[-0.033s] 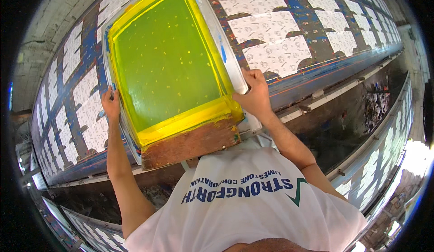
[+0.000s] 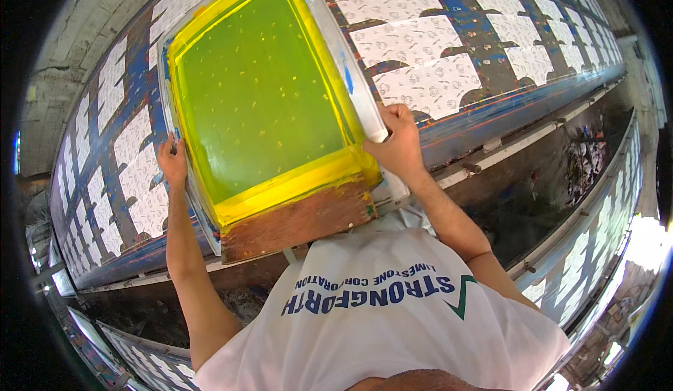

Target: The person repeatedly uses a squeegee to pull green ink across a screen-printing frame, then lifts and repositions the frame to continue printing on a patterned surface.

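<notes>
Head view: hands (image 2: 397, 142) grip a yellow-edged frame (image 2: 291, 188) holding green mesh (image 2: 256, 97).

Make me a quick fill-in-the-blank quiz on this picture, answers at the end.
The left hand is at the ____ side of the rectangular yellow-bordered green screen.
Of the screen's near and far ends, the reddish-brown wooden board lies along the ____ one.
The main colour of the person's printed cloth shirt is ____.

Missing words: left; near; white.
</notes>
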Action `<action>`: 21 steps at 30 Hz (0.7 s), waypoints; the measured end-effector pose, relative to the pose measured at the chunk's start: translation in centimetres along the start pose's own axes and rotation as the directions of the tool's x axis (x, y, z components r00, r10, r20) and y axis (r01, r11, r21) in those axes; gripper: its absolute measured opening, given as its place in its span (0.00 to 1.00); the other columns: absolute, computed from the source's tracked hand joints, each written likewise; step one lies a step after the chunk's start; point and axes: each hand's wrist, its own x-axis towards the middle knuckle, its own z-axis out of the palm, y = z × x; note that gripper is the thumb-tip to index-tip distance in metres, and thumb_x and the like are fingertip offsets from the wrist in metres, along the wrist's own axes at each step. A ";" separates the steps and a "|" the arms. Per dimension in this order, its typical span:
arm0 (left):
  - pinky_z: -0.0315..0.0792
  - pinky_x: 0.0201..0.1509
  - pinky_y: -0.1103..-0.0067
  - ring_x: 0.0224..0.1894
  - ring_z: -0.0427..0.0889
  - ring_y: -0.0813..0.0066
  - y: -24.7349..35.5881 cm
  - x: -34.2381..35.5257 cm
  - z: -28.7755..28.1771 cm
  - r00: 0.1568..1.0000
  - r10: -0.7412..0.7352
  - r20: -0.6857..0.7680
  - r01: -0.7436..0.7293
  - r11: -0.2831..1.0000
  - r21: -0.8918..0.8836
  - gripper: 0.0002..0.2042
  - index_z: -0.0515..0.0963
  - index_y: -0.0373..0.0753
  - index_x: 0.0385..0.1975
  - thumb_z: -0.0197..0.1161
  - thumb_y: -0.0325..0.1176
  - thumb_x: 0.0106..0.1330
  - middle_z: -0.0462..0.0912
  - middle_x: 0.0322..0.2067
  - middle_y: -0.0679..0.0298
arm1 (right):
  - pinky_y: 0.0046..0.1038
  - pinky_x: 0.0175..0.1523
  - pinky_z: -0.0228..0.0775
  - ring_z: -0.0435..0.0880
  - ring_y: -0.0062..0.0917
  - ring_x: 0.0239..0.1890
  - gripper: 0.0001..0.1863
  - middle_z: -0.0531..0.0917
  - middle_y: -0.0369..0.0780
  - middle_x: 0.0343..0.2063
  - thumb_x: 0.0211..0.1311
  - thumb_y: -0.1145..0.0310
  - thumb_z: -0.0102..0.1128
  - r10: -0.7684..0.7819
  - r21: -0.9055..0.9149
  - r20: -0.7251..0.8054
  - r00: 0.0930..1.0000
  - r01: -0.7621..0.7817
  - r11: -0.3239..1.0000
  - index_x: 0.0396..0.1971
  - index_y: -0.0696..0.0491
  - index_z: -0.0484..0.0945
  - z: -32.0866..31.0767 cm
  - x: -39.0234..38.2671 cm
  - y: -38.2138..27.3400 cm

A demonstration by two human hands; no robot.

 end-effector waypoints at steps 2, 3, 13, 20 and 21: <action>0.75 0.51 0.66 0.44 0.82 0.56 3.3 0.4 0.7 0.998 0.068 -0.014 -0.067 0.995 0.072 0.22 0.84 0.36 0.59 0.72 0.38 0.67 0.83 0.40 0.53 | 0.34 0.52 0.77 0.80 0.37 0.47 0.35 0.78 0.45 0.42 0.41 0.72 0.77 0.016 -0.010 0.001 1.000 -0.016 1.000 0.57 0.58 0.84 -2.6 1.4 2.0; 0.75 0.50 0.67 0.44 0.82 0.56 5.3 1.0 1.5 0.997 0.069 -0.030 -0.068 0.996 0.051 0.22 0.84 0.37 0.59 0.72 0.39 0.67 0.83 0.39 0.53 | 0.33 0.52 0.77 0.80 0.36 0.47 0.35 0.79 0.45 0.42 0.41 0.72 0.77 0.032 -0.003 0.007 0.999 -0.032 0.999 0.58 0.57 0.84 -4.1 2.3 3.5; 0.77 0.49 0.65 0.40 0.83 0.57 29.6 0.1 14.4 0.978 0.170 -0.120 -0.159 0.983 0.090 0.21 0.87 0.37 0.55 0.74 0.39 0.65 0.84 0.36 0.53 | 0.31 0.59 0.76 0.81 0.35 0.50 0.35 0.82 0.45 0.44 0.42 0.74 0.74 0.059 -0.055 -0.007 0.998 -0.060 0.997 0.58 0.57 0.85 -21.8 9.9 23.1; 0.77 0.51 0.62 0.43 0.83 0.53 38.6 -2.8 19.9 0.950 0.256 -0.179 -0.236 0.964 0.125 0.21 0.87 0.35 0.54 0.74 0.38 0.63 0.85 0.38 0.51 | 0.31 0.50 0.75 0.78 0.32 0.43 0.35 0.79 0.41 0.38 0.43 0.76 0.73 0.026 -0.085 0.020 0.999 -0.024 0.996 0.59 0.53 0.84 -29.1 11.2 30.6; 0.77 0.51 0.62 0.43 0.83 0.53 39.2 -3.0 20.3 0.950 0.253 -0.185 -0.233 0.965 0.124 0.21 0.87 0.35 0.54 0.74 0.38 0.63 0.84 0.39 0.51 | 0.31 0.50 0.75 0.78 0.32 0.43 0.35 0.79 0.41 0.38 0.43 0.76 0.73 0.042 -0.082 0.023 0.999 -0.040 0.996 0.60 0.53 0.84 -29.6 11.2 31.0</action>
